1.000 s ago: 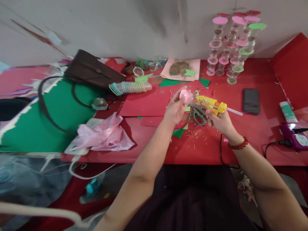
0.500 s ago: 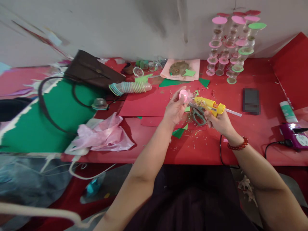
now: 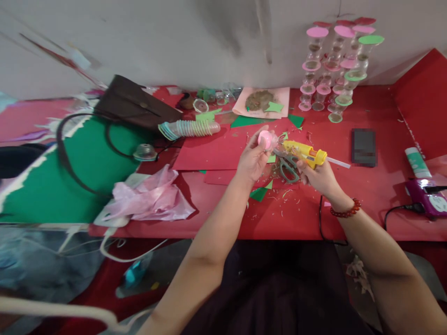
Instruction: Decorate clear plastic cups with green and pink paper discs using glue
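Note:
My left hand (image 3: 253,158) is closed around a small clear plastic cup with a pink disc (image 3: 266,139) on its end, tilted on its side. A yellow hot glue gun (image 3: 305,152) is gripped in my right hand (image 3: 316,177), its nozzle pointing left at the cup. Whether the nozzle touches the plastic I cannot tell. A clear glue stick (image 3: 338,163) pokes out of the gun's back. Beneath both hands lie grey-handled scissors (image 3: 288,170), partly hidden by the gun, among green paper scraps and thin shavings.
Stacked clear cups with coloured discs (image 3: 335,65) stand at the back right. Pink paper (image 3: 239,107) holds a brown heap. Nested cups (image 3: 188,128), a brown bag (image 3: 138,104) and a pink plastic bag (image 3: 153,193) lie left. A dark phone-like slab (image 3: 363,146) and purple power socket (image 3: 424,197) are right.
The cup in my left hand has shifted very slightly left, with its pink disc turned a little more into view. My right hand and the glue gun stay nearly still.

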Tool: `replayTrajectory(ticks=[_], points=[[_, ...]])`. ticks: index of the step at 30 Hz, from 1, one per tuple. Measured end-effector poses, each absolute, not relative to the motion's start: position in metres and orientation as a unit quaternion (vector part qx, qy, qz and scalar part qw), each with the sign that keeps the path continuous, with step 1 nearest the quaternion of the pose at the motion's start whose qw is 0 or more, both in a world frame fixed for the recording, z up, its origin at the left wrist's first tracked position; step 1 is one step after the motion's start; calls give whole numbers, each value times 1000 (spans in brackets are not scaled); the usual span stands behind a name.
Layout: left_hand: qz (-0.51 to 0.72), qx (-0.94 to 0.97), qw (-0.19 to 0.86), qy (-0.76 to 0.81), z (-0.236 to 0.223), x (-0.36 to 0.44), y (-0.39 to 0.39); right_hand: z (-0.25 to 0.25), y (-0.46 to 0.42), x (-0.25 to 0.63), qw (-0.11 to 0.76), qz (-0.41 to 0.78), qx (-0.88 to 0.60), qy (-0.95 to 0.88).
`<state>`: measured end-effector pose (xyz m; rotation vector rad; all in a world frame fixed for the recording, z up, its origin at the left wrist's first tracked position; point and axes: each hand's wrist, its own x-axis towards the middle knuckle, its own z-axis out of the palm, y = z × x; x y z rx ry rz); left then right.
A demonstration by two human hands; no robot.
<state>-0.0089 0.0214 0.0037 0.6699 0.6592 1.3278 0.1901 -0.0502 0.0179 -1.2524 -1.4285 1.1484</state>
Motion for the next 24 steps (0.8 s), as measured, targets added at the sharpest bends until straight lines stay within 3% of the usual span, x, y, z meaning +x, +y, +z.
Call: replayTrajectory(ticks=[24], points=[[577,278,704,306,4,-5,18,19,-53,191,447,456,-508,-577]])
